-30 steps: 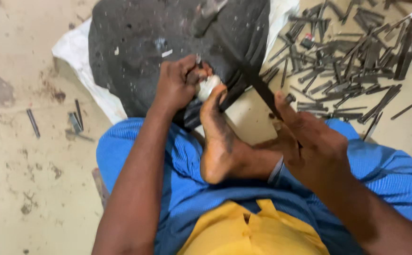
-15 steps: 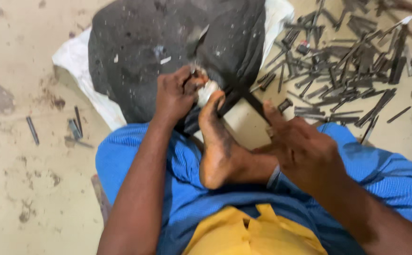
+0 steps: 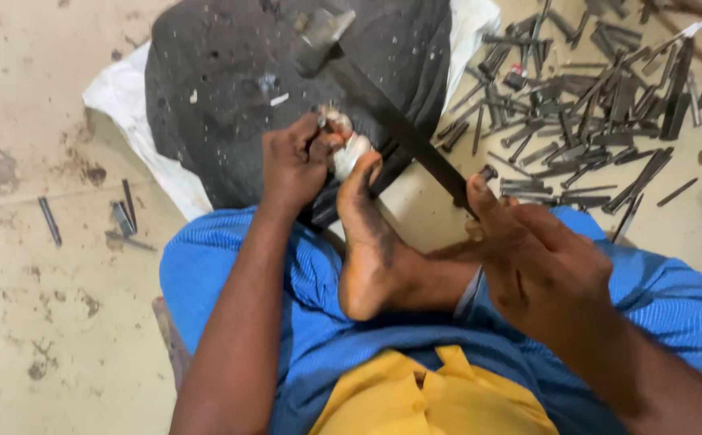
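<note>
Dusty floor lies under me, with a dark stone ahead. On its near edge my left hand pinches a small pale piece, toes bracing it. My right hand closes around a hammer by the handle's end; it looks heavy and stiff. Metal rods lie right of the stone.

Bare floor is left open on the left, broken only by a few rods. The right is blocked by a heap of rods; ahead lies the block.
</note>
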